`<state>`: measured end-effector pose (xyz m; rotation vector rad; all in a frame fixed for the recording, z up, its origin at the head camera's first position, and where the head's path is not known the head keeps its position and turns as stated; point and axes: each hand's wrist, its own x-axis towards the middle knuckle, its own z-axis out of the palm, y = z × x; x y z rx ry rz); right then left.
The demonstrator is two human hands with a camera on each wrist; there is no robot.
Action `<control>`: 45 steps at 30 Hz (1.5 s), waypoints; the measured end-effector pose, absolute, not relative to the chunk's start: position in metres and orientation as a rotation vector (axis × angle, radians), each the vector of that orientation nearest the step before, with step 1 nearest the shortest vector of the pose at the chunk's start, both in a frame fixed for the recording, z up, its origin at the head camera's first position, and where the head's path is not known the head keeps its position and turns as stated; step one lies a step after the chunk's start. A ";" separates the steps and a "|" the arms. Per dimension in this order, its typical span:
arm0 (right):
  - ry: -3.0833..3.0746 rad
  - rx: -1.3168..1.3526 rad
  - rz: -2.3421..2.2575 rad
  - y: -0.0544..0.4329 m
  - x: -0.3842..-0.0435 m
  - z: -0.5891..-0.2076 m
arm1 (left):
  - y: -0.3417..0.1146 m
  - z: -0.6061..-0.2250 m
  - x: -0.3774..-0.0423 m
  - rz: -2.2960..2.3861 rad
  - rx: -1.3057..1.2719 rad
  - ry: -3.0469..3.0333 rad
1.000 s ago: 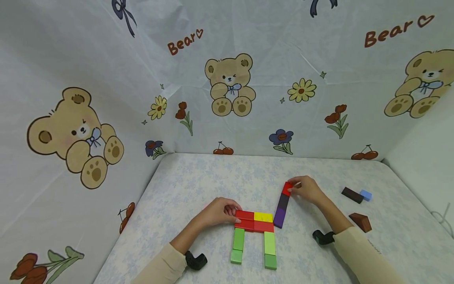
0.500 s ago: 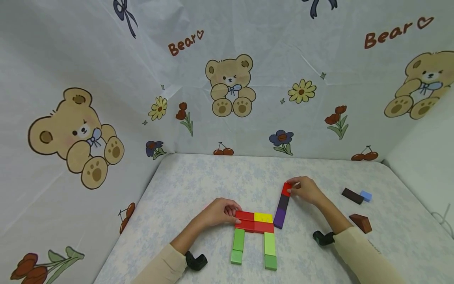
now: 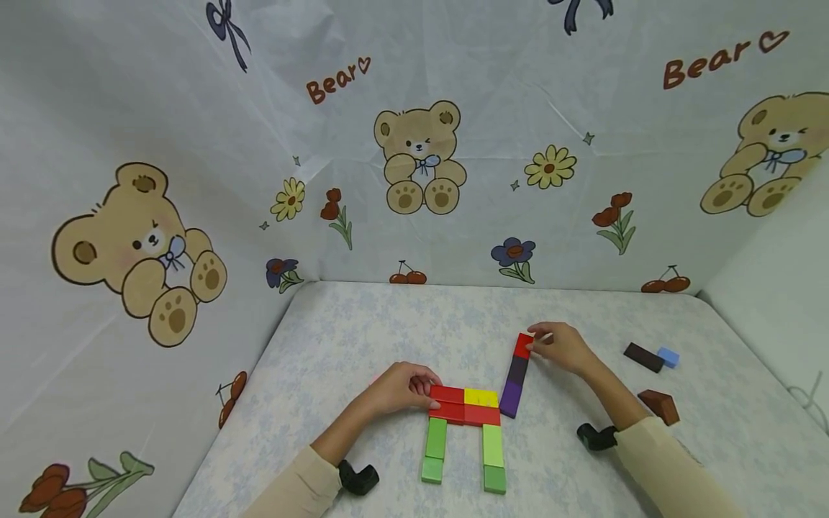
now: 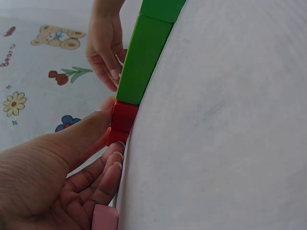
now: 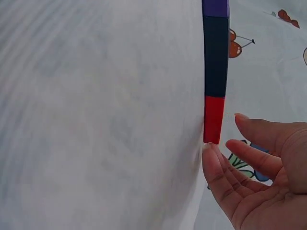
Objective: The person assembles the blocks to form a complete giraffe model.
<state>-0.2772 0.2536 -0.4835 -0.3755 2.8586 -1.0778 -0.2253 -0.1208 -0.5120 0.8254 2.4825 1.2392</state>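
In the head view, my left hand (image 3: 401, 387) pinches the left ends of two stacked red blocks (image 3: 447, 410). A yellow block (image 3: 481, 397) and another red block (image 3: 481, 415) adjoin them on the right. Green block legs (image 3: 435, 439) extend toward me from both ends. A slanted row rises at the right: purple block (image 3: 510, 399), dark block (image 3: 517, 369), small red block (image 3: 523, 345). My right hand (image 3: 560, 345) is at its far end. In the right wrist view, the thumb (image 5: 247, 125) is apart from the red block, while a fingertip (image 5: 209, 152) touches or nearly touches its end.
A dark brown block (image 3: 644, 356), a blue block (image 3: 668, 356) and a brown wedge-like block (image 3: 659, 406) lie on the right of the table (image 3: 388, 316). Close by my left fingers is a pink block (image 4: 104, 218). A bear-print cloth (image 3: 259, 108) stands behind.
My right hand has eased slightly rightward, its fingers loosening from the small red block. The left hand and the blocks have stayed put.
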 end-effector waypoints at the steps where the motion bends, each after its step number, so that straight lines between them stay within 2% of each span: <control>1: 2.871 -0.378 -1.075 0.256 -0.276 -0.481 | -0.121 -0.512 -0.225 1.238 0.826 2.485; 18: 3.061 -0.354 -0.823 0.348 -0.259 -0.451 | -0.123 -0.513 -0.225 1.238 0.847 2.485; 28: 3.074 -0.285 -0.606 0.401 -0.257 -0.456 | -0.122 -0.511 -0.223 1.236 0.827 2.491; 45: 2.991 -0.154 -0.544 0.419 -0.251 -0.461 | -0.122 -0.512 -0.221 1.246 0.857 2.486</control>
